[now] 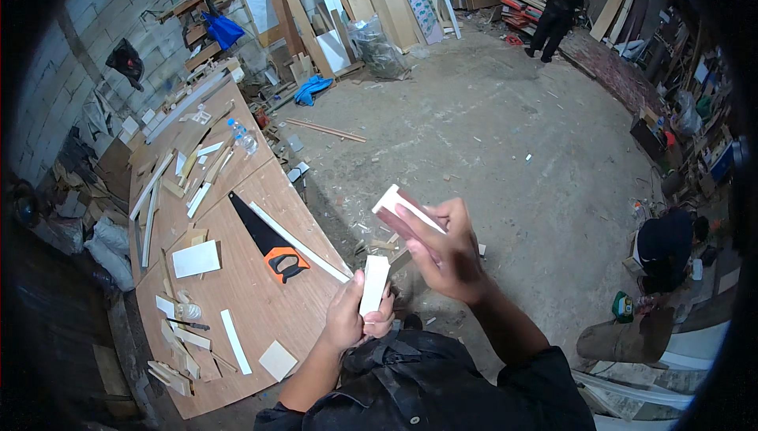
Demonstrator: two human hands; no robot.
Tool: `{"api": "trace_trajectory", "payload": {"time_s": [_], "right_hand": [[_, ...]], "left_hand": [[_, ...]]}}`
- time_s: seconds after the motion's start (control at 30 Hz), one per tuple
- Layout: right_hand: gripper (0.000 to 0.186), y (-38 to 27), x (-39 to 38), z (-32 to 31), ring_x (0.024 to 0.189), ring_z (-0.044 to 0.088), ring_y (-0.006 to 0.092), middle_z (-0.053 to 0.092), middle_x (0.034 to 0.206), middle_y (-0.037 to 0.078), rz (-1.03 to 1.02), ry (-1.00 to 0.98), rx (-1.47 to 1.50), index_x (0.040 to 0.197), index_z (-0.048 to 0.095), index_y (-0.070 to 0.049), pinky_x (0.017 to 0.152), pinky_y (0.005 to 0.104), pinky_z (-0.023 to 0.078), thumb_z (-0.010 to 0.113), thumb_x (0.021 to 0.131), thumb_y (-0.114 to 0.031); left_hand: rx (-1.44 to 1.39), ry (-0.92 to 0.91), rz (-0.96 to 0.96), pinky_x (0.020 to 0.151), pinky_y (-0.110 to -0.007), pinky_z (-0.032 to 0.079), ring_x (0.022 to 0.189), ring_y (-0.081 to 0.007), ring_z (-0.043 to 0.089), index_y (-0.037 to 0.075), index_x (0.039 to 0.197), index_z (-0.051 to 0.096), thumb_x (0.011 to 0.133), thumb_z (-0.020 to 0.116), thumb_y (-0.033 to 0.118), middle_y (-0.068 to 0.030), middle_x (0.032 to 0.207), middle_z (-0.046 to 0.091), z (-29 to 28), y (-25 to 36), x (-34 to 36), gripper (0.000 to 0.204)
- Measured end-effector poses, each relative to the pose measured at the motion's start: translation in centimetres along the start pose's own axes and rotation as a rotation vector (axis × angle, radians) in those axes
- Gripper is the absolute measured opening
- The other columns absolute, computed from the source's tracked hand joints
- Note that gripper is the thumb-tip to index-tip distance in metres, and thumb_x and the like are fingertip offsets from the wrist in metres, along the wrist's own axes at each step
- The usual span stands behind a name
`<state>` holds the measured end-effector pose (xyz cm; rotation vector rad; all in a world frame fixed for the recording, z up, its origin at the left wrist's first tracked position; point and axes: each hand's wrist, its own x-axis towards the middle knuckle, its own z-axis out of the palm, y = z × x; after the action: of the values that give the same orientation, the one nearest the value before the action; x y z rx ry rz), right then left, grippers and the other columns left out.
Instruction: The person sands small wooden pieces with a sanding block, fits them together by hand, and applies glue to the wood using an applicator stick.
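My left hand (pixel 353 316) is closed round a short, narrow piece of pale wood (pixel 374 277), held upright in front of my dark clothing. Raised above it to the right, my right hand (pixel 449 260) grips a block (pixel 404 211) with a pale face and a reddish-brown covering, perhaps sandpaper; the two pieces are apart. Just left of my hands is a plywood table (pixel 308 312) with a long white strip (pixel 294 237), a hand saw with black blade and orange handle (pixel 264 235), and a white rectangular board (pixel 196 258).
Several offcuts (pixel 235 342) and a plastic bottle (pixel 246 139) lie about the table. Boards (pixel 395 5) lean on the back wall across the concrete floor (pixel 513 139). One person (pixel 553 13) stands at the back right; another (pixel 663 245) crouches at the right near assorted clutter.
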<state>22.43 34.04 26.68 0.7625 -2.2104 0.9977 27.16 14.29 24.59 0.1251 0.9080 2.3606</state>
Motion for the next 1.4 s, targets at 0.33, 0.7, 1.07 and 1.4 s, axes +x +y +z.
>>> {"api": "trace_trajectory", "payload": {"time_s": [0.33, 0.7, 1.07, 1.4], "right_hand": [[0.046, 1.3, -0.2, 0.7, 0.087, 0.048, 0.0238, 0.052, 0.103, 0.010, 0.135, -0.026, -0.100, 0.122, 0.066, -0.015, 0.076, 0.0351, 0.041, 0.069, 0.075, -0.019], [0.041, -0.4, -0.3, 0.9, 0.095, 0.050, 0.0247, 0.053, 0.099, 0.010, 0.160, -0.042, -0.026, 0.117, 0.070, -0.016, 0.080, 0.0335, 0.043, 0.068, 0.076, -0.020], [0.043, -1.8, 0.0, -0.2, 0.087, 0.047, 0.0251, 0.055, 0.099, 0.013, 0.078, 0.018, 0.168, 0.119, 0.067, -0.009, 0.078, 0.0336, 0.042, 0.061, 0.077, -0.019], [0.045, -2.5, -1.7, 0.3, 0.093, 0.046, 0.0249, 0.053, 0.105, 0.010, -0.053, 0.075, 0.166, 0.119, 0.068, -0.013, 0.081, 0.0335, 0.041, 0.068, 0.074, -0.017]], "left_hand": [[-0.113, 0.030, -0.044, 0.038, -0.024, 0.021, 0.040, -0.0090, 0.026, 0.007, 0.095, 0.045, 0.101, 0.027, 0.050, -0.0005, 0.058, 0.033, -0.5, -0.4, 0.5, 0.048], [0.230, 0.191, 0.123, 0.045, -0.021, 0.031, 0.050, -0.0085, 0.037, 0.004, 0.112, 0.047, 0.103, 0.028, 0.048, -0.0038, 0.066, 0.045, -0.4, -1.6, 1.0, 0.049], [0.593, 0.270, 0.405, 0.049, -0.021, 0.033, 0.054, -0.0067, 0.040, -0.001, 0.113, 0.047, 0.100, 0.031, 0.052, -0.0010, 0.066, 0.046, 0.3, -2.2, 1.0, 0.057], [0.417, 0.227, 0.424, 0.052, -0.020, 0.033, 0.060, -0.0064, 0.040, 0.001, 0.117, 0.044, 0.101, 0.032, 0.051, -0.0010, 0.072, 0.045, 0.7, -2.5, 1.3, 0.054]]}}
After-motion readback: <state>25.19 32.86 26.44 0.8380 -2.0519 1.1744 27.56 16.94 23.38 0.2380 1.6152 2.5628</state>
